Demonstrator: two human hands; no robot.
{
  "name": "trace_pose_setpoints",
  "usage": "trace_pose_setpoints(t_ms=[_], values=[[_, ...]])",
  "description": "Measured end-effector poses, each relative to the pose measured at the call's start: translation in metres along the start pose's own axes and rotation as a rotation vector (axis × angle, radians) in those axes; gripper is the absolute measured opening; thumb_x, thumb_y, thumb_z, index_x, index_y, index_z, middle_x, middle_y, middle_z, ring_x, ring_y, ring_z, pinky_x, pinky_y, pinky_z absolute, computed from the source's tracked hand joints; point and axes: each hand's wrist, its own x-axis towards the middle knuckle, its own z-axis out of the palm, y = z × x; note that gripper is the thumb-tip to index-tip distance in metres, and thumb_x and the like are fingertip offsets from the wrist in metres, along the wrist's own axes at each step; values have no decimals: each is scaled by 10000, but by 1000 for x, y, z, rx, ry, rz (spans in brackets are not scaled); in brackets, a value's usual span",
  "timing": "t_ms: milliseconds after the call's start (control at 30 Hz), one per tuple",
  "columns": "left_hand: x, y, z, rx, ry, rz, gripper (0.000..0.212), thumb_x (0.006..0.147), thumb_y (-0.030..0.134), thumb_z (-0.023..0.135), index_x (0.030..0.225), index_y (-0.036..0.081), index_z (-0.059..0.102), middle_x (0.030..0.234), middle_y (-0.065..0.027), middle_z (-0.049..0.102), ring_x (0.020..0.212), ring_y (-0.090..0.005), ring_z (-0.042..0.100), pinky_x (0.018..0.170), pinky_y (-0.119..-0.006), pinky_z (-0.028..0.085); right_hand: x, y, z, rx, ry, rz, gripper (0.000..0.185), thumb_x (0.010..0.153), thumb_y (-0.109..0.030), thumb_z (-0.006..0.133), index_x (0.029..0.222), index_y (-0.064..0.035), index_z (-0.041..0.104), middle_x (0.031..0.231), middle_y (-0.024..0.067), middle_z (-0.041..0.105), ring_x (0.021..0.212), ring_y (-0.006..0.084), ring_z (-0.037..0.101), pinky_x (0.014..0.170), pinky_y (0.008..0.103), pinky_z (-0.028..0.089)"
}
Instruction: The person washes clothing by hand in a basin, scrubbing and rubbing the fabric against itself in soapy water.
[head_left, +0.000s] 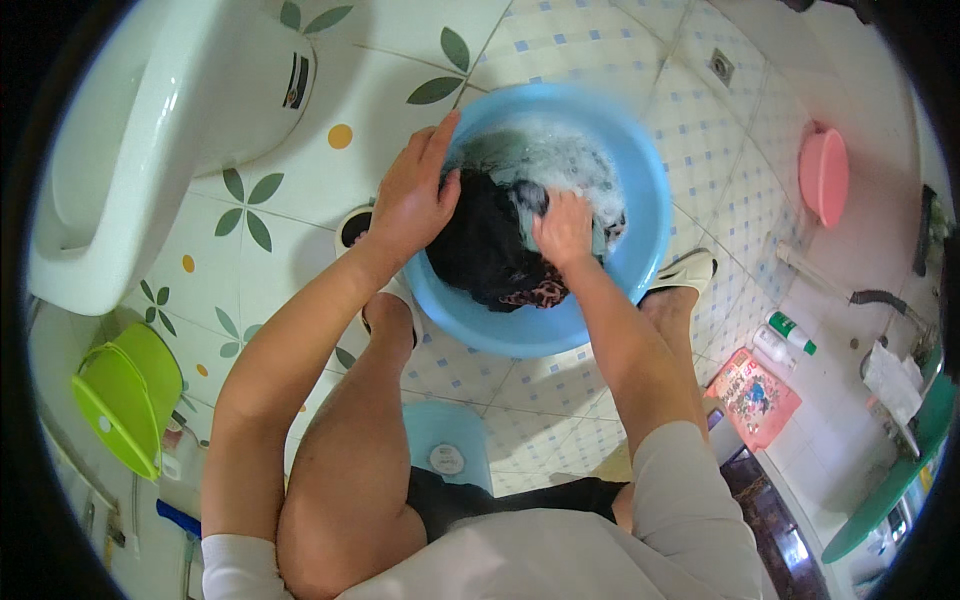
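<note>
A large blue plastic basin (487, 334) stands on the tiled floor, holding soapy water with white suds (574, 161) on its far side. Black wet fabric (480, 240) lies heaped at the basin's left, with leopard-print cloth (541, 292) near its lower rim and grey-green cloth (495, 148) partly under water. My right hand (564, 227) is curled down on wet cloth at the middle; its fingertips are partly hidden, and a dark bunched piece sits beside them. My left hand (416, 184) is at the basin's left rim, fingers spread, thumb over the black fabric, gripping nothing visible.
A white toilet (247, 97) stands at upper left, a lime-green bucket (142, 390) at lower left. A light-blue stool (442, 420) is between my legs. On the right are a pink basin (823, 177), bottles (772, 345), a pink detergent bag (754, 397) and a floor drain (721, 67).
</note>
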Motion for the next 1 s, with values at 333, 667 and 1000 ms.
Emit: trace_pose_setpoints(t_ms=[333,667,1000], values=[[-3,-5,5,33,34,-45,656,871,62,605,1486,91,376,1220,-197,556,1054,-396,599,893,-469,513,-10,-19,-12,547,511,110,389,950,-270,597,1238,-13,552,1158,258,615,1054,460,590,898,506,483],[-7,-1,0,32,22,-21,678,872,63,604,1504,107,361,1211,-207,560,1037,-408,598,871,-475,515,-52,-20,26,178,271,14,522,884,-261,634,1301,24,502,1034,252,653,990,434,630,845,546,489],[-2,0,12,-55,31,-34,653,878,72,599,1492,134,384,1202,-190,573,1004,-404,608,864,-483,510,-23,23,26,1518,224,428,604,950,-390,622,1346,58,539,1268,189,629,1175,283,582,1007,396,425]])
